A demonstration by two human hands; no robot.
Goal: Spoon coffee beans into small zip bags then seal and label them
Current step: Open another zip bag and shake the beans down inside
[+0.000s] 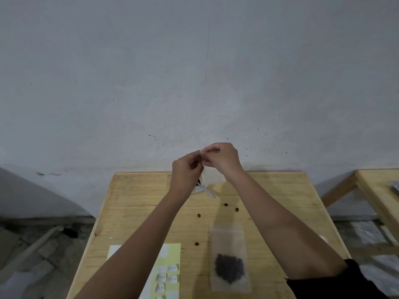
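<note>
My left hand (186,170) and my right hand (222,157) are raised together above the far edge of the wooden table (138,201). Both pinch the top edge of a small clear zip bag (212,175), which hangs down between them. Below my hands lies a clear plastic spoon (207,190). A filled zip bag (230,257) with dark coffee beans (229,269) lies flat near the front right. A yellow label sheet (170,270) with white stickers sits under my left forearm. Loose beans (226,205) are scattered mid-table.
A grey wall (194,72) rises straight behind the table. A second wooden table (380,190) stands at the right. Debris and planks (38,244) lie on the floor at the left.
</note>
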